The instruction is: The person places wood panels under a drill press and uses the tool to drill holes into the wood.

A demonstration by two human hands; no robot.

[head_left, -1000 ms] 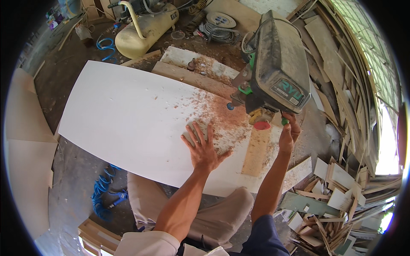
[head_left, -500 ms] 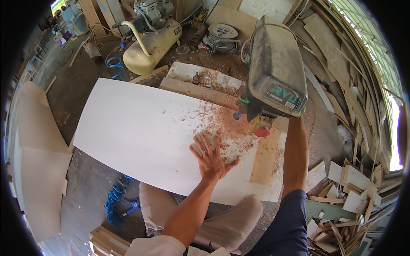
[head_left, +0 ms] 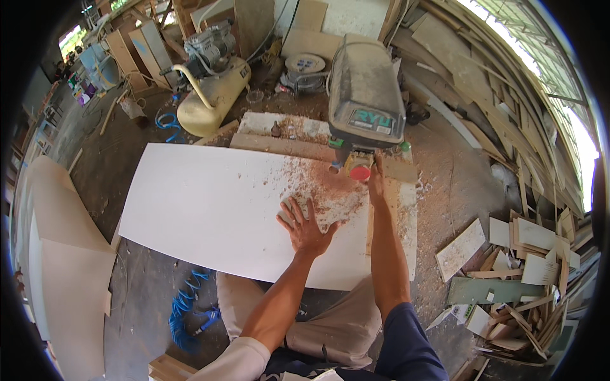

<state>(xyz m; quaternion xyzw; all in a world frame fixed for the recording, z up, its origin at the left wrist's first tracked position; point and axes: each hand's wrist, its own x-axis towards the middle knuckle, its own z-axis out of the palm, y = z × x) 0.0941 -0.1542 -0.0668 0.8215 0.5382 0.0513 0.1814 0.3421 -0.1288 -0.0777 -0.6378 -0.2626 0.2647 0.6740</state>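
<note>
My left hand (head_left: 307, 232) lies flat with fingers spread on a large white board (head_left: 203, 200). Reddish-brown wood shavings (head_left: 318, 181) are scattered over the board just beyond its fingertips. My right hand (head_left: 377, 180) is raised at the front of a dusty bench drill press (head_left: 366, 95), right beside a yellow switch box with a round red button (head_left: 359, 173). Its fingers are seen edge-on and partly hidden, so their grip cannot be made out. A light wooden strip (head_left: 376, 238) runs along the board below my right forearm.
Beyond the board stand a cream air compressor (head_left: 213, 101) and a cable reel (head_left: 305, 66). Wood offcuts (head_left: 534, 254) are heaped at the right, with long boards (head_left: 483, 82) leaning behind. A coiled blue air hose (head_left: 183, 317) lies on the floor; a curved pale panel (head_left: 70, 267) stands left.
My right hand has come from behind the drill press's right side to its front, beside the red button. The left hand stays flat on the board. The whole view has shifted.
</note>
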